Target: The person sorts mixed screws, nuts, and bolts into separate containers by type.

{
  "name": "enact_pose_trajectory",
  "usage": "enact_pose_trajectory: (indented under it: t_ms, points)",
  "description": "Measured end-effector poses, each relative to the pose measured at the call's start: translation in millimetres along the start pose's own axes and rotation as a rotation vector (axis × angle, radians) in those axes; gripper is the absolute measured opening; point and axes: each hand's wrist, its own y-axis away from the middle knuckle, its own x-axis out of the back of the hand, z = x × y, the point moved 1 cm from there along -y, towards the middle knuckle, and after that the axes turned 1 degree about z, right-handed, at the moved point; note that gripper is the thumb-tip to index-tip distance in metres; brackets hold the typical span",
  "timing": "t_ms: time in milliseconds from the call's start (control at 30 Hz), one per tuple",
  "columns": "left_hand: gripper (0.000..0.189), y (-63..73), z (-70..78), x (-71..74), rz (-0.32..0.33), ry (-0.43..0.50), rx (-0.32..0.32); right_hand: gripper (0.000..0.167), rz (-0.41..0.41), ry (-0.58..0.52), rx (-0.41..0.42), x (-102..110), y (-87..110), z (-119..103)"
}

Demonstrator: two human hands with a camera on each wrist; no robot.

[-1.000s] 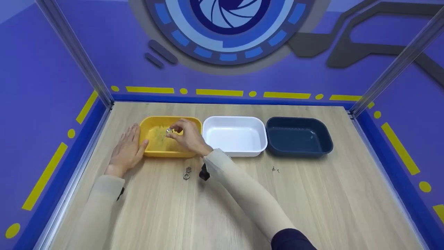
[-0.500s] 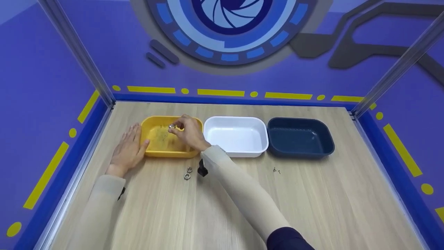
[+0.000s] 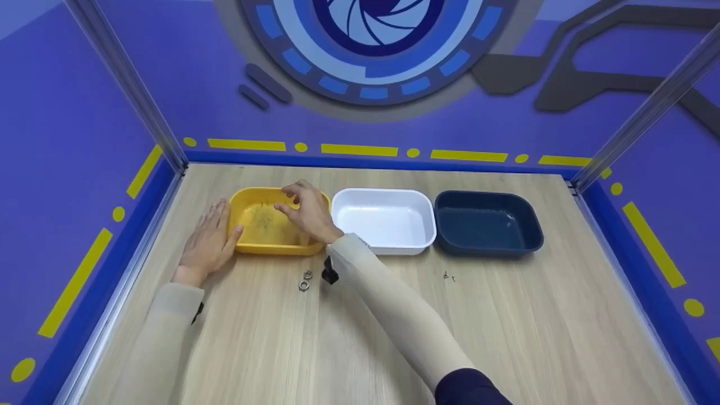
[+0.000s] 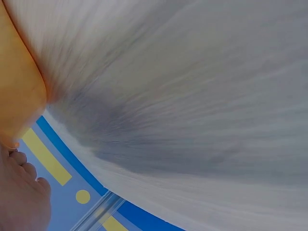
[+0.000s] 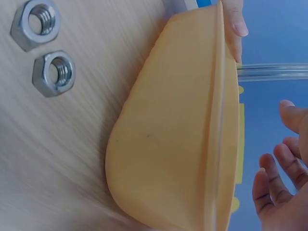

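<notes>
We see the right hand (image 3: 313,214), fingers parted and empty, above the yellow tray (image 3: 275,249) near the tabletop (image 3: 506,326) far-left corner; the left hand (image 3: 207,242), straight-fingered, touches its side. We judge it light, stiff, best rim-gripped.

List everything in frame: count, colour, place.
Table: 1, pale wood, under everything
Walls: 3, blue-purple with printed graphics, back and sides
Posts: 2, silver, back corners
Yellow tray: 1, yellow, left end of row
White tray: 1, white, middle
Dark tray: 1, dark blue, right end
Hex nuts: 2, silver, table before yellow tray
Tiny pieces: 2, dark, table before dark tray
Small bits: uncountable, dark, inside yellow tray
Sleeves: 2, beige, forearms
Left hand: 1, against yellow tray's left side
Right hand: 1, over yellow tray's right part
</notes>
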Motion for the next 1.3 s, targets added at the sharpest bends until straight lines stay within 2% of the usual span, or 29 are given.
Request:
enact_pose_trajectory:
  t_ms: [300, 600, 767, 967, 1300]
  points:
    - [0.078, 1.4, 1.5, 2.1, -0.010, 0.009, 0.002, 0.038, -0.006, -0.031, 0.010, 13.3, 2.7, -1.6]
    - [0.077, 2.8, 1.2, 0.5, -0.001, 0.016, -0.013, 0.039, -0.014, -0.071, 0.037, 31.3, 15.0, -1.3]
    - [0.077, 1.8, 1.8, 1.1, 0.002, 0.022, -0.004, 0.038, -0.030, -0.062, 0.076, 41.4, 25.4, -1.7]
    - [0.078, 3.9, 0.8, 0.2, -0.004, 0.035, 0.009, 0.041, -0.095, -0.015, 0.104, 49.5, 41.0, -3.4]
    - [0.080, 3.0, 3.3, 2.5, -0.008, 0.040, 0.007, 0.037, -0.128, -0.102, 0.216, 55.7, 71.9, -4.3]
